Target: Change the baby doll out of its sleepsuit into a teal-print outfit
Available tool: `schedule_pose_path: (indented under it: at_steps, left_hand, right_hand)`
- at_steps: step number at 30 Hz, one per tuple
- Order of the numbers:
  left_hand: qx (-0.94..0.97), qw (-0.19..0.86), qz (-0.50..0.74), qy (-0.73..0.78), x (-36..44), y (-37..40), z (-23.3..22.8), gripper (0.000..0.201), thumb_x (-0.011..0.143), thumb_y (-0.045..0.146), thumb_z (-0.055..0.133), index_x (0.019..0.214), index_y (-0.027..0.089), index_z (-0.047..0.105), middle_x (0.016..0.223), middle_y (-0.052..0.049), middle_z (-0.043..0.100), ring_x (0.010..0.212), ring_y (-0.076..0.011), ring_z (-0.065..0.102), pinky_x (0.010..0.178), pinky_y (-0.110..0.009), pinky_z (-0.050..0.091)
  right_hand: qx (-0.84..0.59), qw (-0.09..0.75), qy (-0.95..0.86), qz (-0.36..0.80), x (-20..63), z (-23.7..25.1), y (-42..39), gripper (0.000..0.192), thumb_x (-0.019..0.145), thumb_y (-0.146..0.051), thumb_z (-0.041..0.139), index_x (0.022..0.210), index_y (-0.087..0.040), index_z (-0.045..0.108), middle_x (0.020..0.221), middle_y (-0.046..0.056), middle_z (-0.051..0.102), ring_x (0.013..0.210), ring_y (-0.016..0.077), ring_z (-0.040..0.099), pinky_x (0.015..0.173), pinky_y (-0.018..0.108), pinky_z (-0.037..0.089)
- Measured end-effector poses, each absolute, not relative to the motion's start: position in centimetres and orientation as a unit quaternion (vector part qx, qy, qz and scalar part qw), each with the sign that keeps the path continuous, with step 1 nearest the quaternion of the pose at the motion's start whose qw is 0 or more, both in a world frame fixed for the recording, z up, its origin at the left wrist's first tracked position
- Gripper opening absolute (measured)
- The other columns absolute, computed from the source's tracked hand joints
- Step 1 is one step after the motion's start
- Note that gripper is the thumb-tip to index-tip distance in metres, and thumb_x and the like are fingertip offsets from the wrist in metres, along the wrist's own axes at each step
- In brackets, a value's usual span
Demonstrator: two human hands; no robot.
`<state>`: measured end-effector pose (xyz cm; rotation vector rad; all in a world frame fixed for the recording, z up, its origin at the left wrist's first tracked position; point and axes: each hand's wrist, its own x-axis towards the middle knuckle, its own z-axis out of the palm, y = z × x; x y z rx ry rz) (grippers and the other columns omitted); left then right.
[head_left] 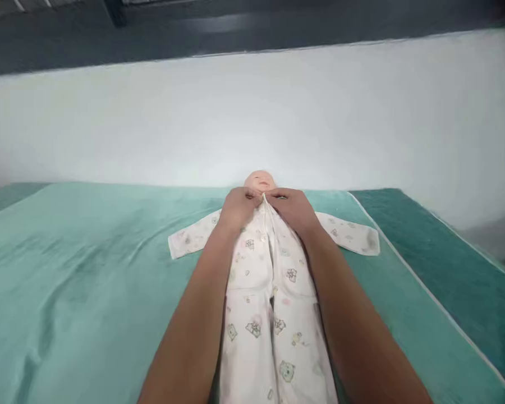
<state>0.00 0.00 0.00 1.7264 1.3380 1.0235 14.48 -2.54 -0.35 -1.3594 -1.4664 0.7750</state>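
A baby doll lies on its back with its head at the far end. It wears a white baby sleepsuit printed with small animals, its sleeves spread to both sides. The front opening runs down the middle, parted lower down. At the neck, my left hand pinches one edge of the collar. Close beside it my right hand pinches the other edge, and the cloth rises to a small peak between them. Whatever fastener lies under the fingertips is hidden.
Under the doll spreads a light green sheet with wrinkles on the left. A darker green strip with a pale edge runs along the right. Behind stands a white wall, with a dark band above.
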Motion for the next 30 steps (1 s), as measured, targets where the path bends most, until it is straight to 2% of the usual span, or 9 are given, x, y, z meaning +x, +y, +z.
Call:
schedule_pose_path:
  at_steps: [5,10,17,22,26,30]
  left_hand:
    - [0.669,0.361,0.396,0.516,-0.1,-0.2,0.1,0.011,0.075,0.024,0.058,0.072,0.015,0.065,0.081,-0.004,0.07,0.077,-0.0164,0.062,0.072,-0.026,0.044]
    - [0.658,0.331,0.385,0.556,0.4,-0.6,0.5,0.011,0.075,0.024,0.062,0.082,0.017,0.065,0.089,-0.006,0.072,0.079,-0.0169,0.064,0.071,-0.027,0.045]
    - [0.655,0.307,0.38,0.576,0.2,-1.0,0.3,0.014,0.072,0.015,0.06,0.083,0.017,0.066,0.087,-0.005,0.07,0.073,-0.0153,0.061,0.067,-0.026,0.042]
    - [0.678,0.287,0.381,0.559,-0.2,-1.2,0.0,0.014,0.074,0.019,0.06,0.085,0.019,0.069,0.078,-0.002,0.066,0.068,-0.0135,0.056,0.064,-0.025,0.039]
    - [0.68,0.312,0.386,0.54,-0.3,-1.1,-0.5,0.02,0.075,0.022,0.058,0.091,0.021,0.07,0.071,0.001,0.06,0.058,-0.0116,0.05,0.056,-0.024,0.035]
    - [0.678,0.31,0.382,0.546,-0.4,-0.8,-0.8,0.019,0.076,0.025,0.057,0.089,0.022,0.071,0.076,0.0,0.063,0.063,-0.0126,0.052,0.056,-0.024,0.036]
  right_hand:
    - [-0.581,0.443,-0.603,0.321,14.5,-0.1,-3.0,0.015,0.074,-0.029,0.063,0.079,-0.018,0.071,0.088,0.002,0.071,0.08,0.0162,0.06,0.072,0.027,0.042]
    - [-0.584,0.417,-0.608,0.34,14.5,-0.1,-3.2,0.019,0.076,-0.032,0.061,0.083,-0.017,0.07,0.087,0.002,0.07,0.081,0.0164,0.061,0.071,0.027,0.042]
    - [-0.577,0.439,-0.602,0.335,14.8,-0.8,-2.7,0.023,0.071,-0.024,0.062,0.093,-0.017,0.066,0.096,0.003,0.068,0.086,0.0154,0.06,0.078,0.028,0.044]
    - [-0.559,0.461,-0.624,0.292,14.8,-1.4,-2.8,0.014,0.073,-0.021,0.055,0.083,-0.018,0.064,0.088,0.001,0.066,0.08,0.0149,0.058,0.078,0.03,0.043]
    - [-0.571,0.455,-0.643,0.23,14.5,-1.7,-3.4,0.021,0.078,-0.019,0.047,0.08,-0.022,0.068,0.095,0.002,0.064,0.089,0.017,0.058,0.085,0.033,0.043]
    - [-0.555,0.434,-0.678,0.211,14.1,-1.6,-4.8,0.031,0.083,-0.018,0.041,0.092,-0.022,0.071,0.105,0.005,0.06,0.104,0.0182,0.055,0.097,0.035,0.039]
